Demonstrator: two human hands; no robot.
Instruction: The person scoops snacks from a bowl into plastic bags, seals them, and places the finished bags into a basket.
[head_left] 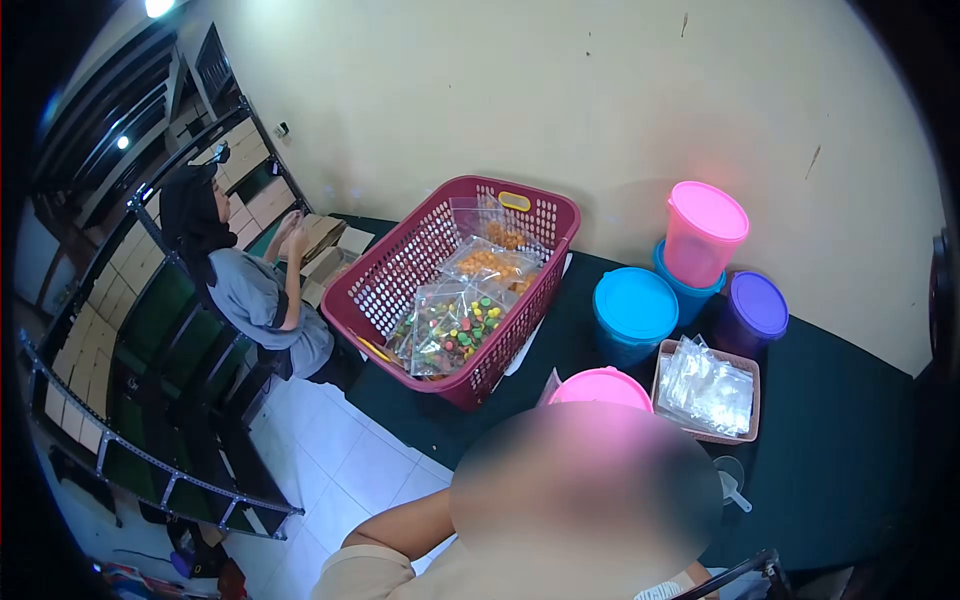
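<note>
A large blurred patch covers the lower middle of the head view and hides both my hands. Only my left forearm (408, 524) shows, reaching up into the blur from a beige sleeve. Just beyond the blur stands a tub with a pink lid (600, 386), partly covered. To its right is a shallow basket (757, 405) filled with clear plastic packets (705, 388). A clear scoop (734, 490) lies on the dark green table beside the blur. What my hands hold or touch cannot be seen.
A maroon laundry basket (450, 385) holds bags of colourful sweets (460, 330) and bags of orange snacks (490, 263). Blue tub (635, 310), purple tub (757, 305) and stacked pink tub (705, 235) stand near the wall. A co-worker (245, 290) stands left by cardboard boxes (325, 250).
</note>
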